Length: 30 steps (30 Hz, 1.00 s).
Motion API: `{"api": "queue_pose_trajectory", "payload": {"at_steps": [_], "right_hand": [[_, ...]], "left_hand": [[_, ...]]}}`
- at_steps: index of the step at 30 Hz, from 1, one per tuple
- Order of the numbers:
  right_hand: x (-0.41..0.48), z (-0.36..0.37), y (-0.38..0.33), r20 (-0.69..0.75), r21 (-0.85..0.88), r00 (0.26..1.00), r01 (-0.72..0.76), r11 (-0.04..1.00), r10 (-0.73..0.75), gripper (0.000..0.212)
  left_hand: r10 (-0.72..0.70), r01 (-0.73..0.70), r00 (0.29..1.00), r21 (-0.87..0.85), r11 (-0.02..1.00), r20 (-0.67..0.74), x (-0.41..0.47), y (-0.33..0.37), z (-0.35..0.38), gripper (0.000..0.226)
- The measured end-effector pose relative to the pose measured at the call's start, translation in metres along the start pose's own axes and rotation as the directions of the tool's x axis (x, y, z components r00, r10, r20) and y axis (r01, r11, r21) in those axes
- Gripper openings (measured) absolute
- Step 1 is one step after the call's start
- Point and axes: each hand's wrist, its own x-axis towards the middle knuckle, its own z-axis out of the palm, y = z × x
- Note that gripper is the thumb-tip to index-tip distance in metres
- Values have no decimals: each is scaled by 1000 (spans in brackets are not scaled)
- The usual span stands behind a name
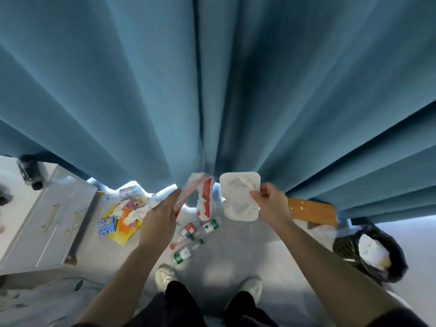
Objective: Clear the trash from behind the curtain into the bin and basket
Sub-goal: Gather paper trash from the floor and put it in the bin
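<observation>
My left hand (162,213) grips a red-and-white plastic wrapper (203,197), held up in front of the blue curtain (212,90). My right hand (271,201) pinches the right edge of a white foam tray (238,199), also held in the air. On the floor below lie several plastic bottles (188,241) with green and red labels. A pile of colourful wrappers and tissue (125,215) lies at the curtain's foot to the left. A bin lined with a black bag (375,251) stands at the right and holds white trash.
A white cabinet with gold handles (47,223) stands at the left. A wooden board (311,211) pokes out under the curtain at the right. My two white shoes (250,286) are on the pale floor. A dark wheeled object (30,171) is at far left.
</observation>
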Motion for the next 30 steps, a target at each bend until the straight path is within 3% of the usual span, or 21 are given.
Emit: {"api": "queue_pose_trajectory", "payload": {"at_steps": [9, 12, 18, 25, 30], "right_hand": [[-3, -142, 84, -119, 149, 988, -77, 986, 95, 13], [-3, -166, 109, -165, 219, 971, -133, 967, 171, 17], [-6, -192, 155, -236, 325, 929, -202, 924, 286, 15], [-6, -247, 205, -368, 365, 825, -295, 883, 428, 14], [-5, -286, 235, -476, 453, 700, -323, 831, 532, 16]], "left_hand": [[112, -113, 994, -91, 989, -22, -23, 149, 56, 42], [192, -198, 980, -132, 971, -57, -23, 183, 65, 38], [279, -272, 960, -178, 946, 15, -14, 233, 89, 39], [409, -376, 903, -223, 899, 128, 20, 294, 123, 32], [540, -480, 790, -254, 840, 289, 51, 348, 149, 37]]}}
